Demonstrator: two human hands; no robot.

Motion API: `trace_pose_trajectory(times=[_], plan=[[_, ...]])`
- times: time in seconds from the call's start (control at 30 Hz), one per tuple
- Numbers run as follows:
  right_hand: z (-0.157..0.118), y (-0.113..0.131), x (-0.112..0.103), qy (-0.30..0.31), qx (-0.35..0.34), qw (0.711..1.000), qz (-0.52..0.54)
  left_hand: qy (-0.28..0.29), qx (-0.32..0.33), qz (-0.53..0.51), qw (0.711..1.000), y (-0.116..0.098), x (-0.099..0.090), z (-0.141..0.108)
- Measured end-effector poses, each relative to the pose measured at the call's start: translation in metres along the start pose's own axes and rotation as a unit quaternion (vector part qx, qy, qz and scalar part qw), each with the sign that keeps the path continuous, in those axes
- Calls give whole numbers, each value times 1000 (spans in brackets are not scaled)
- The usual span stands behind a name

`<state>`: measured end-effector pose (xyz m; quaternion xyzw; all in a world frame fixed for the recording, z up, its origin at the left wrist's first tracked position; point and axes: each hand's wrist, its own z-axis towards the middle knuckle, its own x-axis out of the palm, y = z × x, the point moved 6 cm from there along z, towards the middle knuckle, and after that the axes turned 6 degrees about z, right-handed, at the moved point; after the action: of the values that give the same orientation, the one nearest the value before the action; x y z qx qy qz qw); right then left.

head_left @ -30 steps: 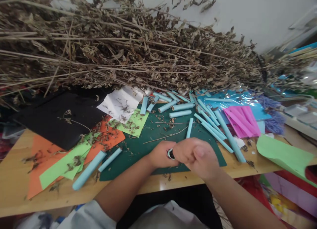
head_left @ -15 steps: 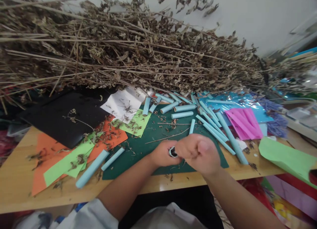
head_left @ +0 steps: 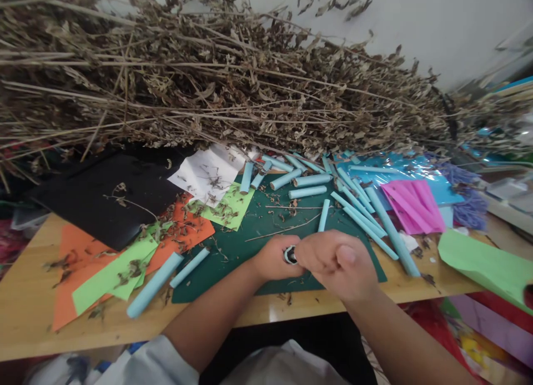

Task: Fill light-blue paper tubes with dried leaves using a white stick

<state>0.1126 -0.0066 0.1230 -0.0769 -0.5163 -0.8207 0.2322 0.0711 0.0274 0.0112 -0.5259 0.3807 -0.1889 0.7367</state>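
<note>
My left hand [head_left: 277, 258] is wrapped round a light blue paper tube [head_left: 287, 256], whose round open end with a dark inside faces right. Right beside that end, my right hand [head_left: 339, 263] is closed in a fist; whatever it grips is hidden by the fingers. Both hands are over the front part of a dark green cutting mat [head_left: 233, 274]. Beyond them on the mat lie several light blue rolled tubes [head_left: 308, 192], some short, some long, along with thin dry stems [head_left: 291, 228] and leaf crumbs.
A large heap of dried leafy stalks [head_left: 233, 91] fills the back. Left are black sheet [head_left: 104, 202], orange paper [head_left: 75, 257], green paper strips [head_left: 112, 274] and two more tubes [head_left: 154, 285]. Pink paper [head_left: 412, 204] and green paper [head_left: 478, 257] lie right on the wooden table [head_left: 25, 313].
My right fist has shifted slightly right and down, close to the tube's end. My left hand stays in place round the tube. The view has tilted a little.
</note>
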Motion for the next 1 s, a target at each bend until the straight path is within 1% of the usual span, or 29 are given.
trace_pose_trajectory(times=[0.07, 0.17, 0.27, 0.33, 0.43, 0.5, 0.53, 0.6, 0.7, 0.8, 0.87, 1.0], plan=[[-2, -3, 1, 10, 3, 1000, -6, 12, -8, 15, 1000, 1, 1, 0], [-2, -3, 3, 7, 1, 1000, -19, 26, -1, 18, 999, 0, 2, 0], [3, -3, 8, 26, 22, 999, 7, 25, -9, 32, 999, 3, 3, 0], [7, -5, 7, 20, 43, 998, 29, 16, -16, 41, 999, 3, 2, 0], [10, -8, 4, 9, 41, 999, -17, 9, -7, 32, 999, -1, -1, 0], [10, -7, 4, 24, 30, 997, -65, 12, 3, 18, 1000, -5, -2, 1], [11, -5, 5, 30, 28, 997, -70, 12, 5, 12, 1000, -6, -2, 1], [15, 6, 6, 31, 24, 999, -35, 3, 2, 2, 1000, -7, -3, 1], [24, 29, 4, 4, 38, 998, 44, -28, -2, -17, 999, -6, -5, 1], [32, 41, -2, -18, 54, 996, 62, -39, 2, -40, 998, -5, -4, 0], [33, 35, -4, -18, 55, 996, 70, -39, 3, -46, 998, -5, -4, 0], [24, 2, -7, -23, 59, 991, 117, -49, 10, -49, 998, -4, -5, 1]])
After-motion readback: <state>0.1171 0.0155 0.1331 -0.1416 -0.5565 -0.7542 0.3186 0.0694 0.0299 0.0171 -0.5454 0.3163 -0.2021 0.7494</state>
